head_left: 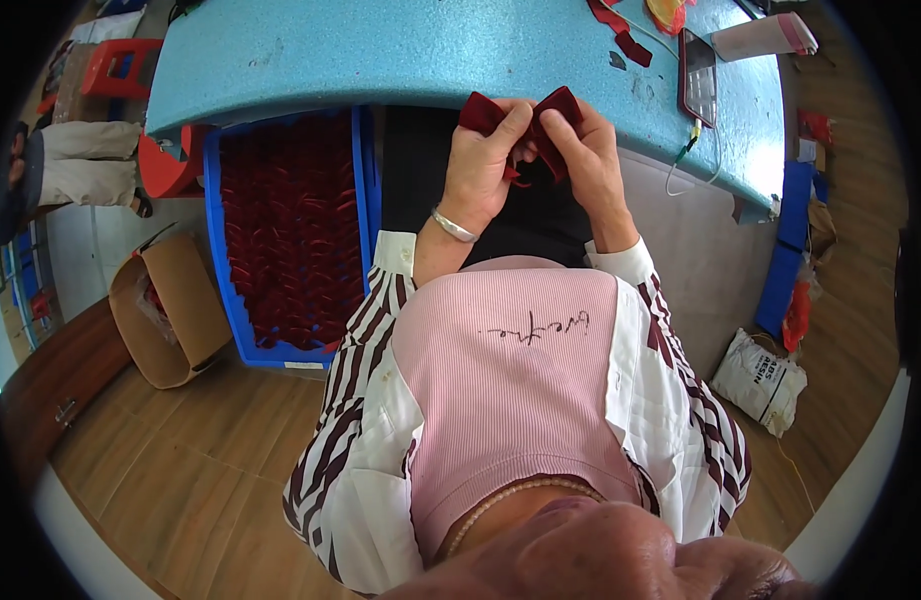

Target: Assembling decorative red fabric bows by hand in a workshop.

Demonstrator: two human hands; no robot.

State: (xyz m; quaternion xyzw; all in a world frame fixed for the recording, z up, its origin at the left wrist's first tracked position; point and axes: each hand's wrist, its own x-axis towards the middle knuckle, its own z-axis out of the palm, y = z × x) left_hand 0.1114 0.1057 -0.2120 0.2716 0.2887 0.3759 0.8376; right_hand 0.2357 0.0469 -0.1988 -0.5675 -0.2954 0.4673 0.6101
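Just off the front edge of the blue table (380, 55), my two hands hold a dark red velvet ribbon bow (560, 101) between them. Fingers and thumb of my left hand (483, 165) are closed on its left loop. My right hand (592, 160) pinches the right loop, thumb on top. Short red ribbon ends hang below the fingers; the bow's middle is partly hidden by my hands. To the left stands a blue crate (213, 215) filled with rows of similar dark red bows (290, 220).
On the table's right lie a phone (698, 80) with a cable, dark red ribbon scraps (633, 48) and a pale pink cylinder (765, 38). A cardboard box (185, 300), a red stool (123, 68) and another person's legs (90, 165) are at left; a white sack (760, 382) lies right.
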